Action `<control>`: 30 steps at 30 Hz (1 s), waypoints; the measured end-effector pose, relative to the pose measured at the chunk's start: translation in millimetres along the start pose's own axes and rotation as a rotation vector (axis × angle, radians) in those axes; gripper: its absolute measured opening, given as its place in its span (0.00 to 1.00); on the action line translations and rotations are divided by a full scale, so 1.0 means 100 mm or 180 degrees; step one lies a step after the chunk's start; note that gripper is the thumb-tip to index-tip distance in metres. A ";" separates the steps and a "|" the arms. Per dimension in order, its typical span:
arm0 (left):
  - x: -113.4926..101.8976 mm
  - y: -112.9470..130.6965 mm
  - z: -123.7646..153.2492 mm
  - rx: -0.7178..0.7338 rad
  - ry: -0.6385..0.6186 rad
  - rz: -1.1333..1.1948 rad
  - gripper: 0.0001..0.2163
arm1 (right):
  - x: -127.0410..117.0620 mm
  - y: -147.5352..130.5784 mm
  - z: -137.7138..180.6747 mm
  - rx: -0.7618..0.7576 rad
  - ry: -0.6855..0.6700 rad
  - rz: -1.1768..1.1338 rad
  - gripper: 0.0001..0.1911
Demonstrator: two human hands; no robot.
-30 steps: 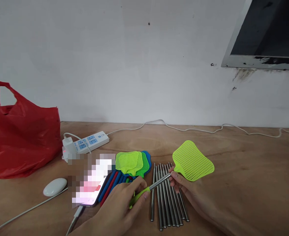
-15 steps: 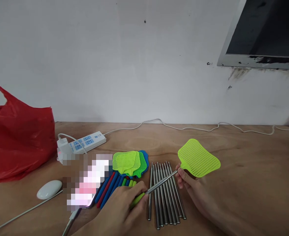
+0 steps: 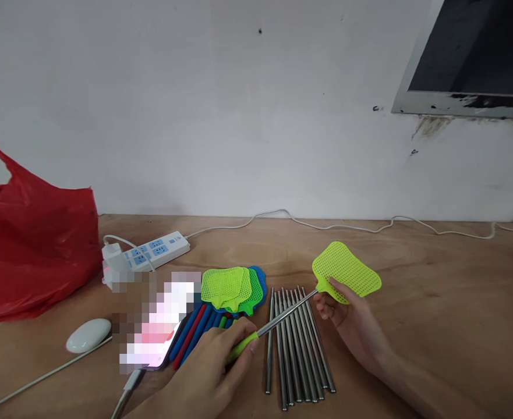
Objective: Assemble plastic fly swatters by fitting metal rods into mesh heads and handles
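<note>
My left hand [image 3: 210, 366] is wrapped round the yellow-green grip of a fly swatter [image 3: 350, 270]. Its metal shaft slants up to the right, over a row of several loose metal rods [image 3: 297, 355] on the table. At the other end, my right hand [image 3: 354, 326] grips the base of the mesh head, thumb on the mesh and fingers curled below. Left of the rods lies an overlapping pile of swatter heads [image 3: 225, 286] in yellow-green, green and blue. Several coloured grips [image 3: 195, 331] lie below the pile, partly hidden by my left hand.
A phone [image 3: 160, 329] with a blurred screen lies on the left, a cable at its lower end. Near it are a white computer mouse [image 3: 89, 336], a power strip [image 3: 164, 249] and a red plastic bag [image 3: 38, 250]. A white cord [image 3: 326, 226] runs along the wall.
My right hand has shifted from the neck onto the mesh head, with the thumb now on the mesh. The head has moved slightly left and up. My left hand keeps its hold.
</note>
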State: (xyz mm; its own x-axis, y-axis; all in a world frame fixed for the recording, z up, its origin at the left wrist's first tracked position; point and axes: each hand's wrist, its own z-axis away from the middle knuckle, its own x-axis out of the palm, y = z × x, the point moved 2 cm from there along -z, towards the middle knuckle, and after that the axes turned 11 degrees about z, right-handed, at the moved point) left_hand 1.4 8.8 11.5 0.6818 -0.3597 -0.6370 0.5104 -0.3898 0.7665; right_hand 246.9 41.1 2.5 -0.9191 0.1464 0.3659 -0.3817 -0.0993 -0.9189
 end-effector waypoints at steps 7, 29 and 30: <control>0.00 0.02 -0.09 0.0219 -0.0014 0.0024 0.12 | -0.04 0.08 -0.05 -0.0250 0.0421 -0.0005 0.17; 0.24 -0.09 -0.08 0.0092 0.0053 0.0069 0.14 | 0.01 0.29 0.06 -0.0085 -0.0453 0.0395 0.21; 0.24 -0.08 -0.09 0.0057 0.0055 0.0110 0.14 | 0.02 0.28 0.06 -0.0093 -0.0461 0.0401 0.21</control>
State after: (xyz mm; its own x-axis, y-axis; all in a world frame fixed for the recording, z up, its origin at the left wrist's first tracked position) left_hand 18.5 10.7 -9.3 0.7080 -0.3585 -0.6084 0.4770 -0.3925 0.7864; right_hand 233.8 32.5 -21.8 -0.9647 -0.0088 0.2632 -0.2617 -0.0790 -0.9619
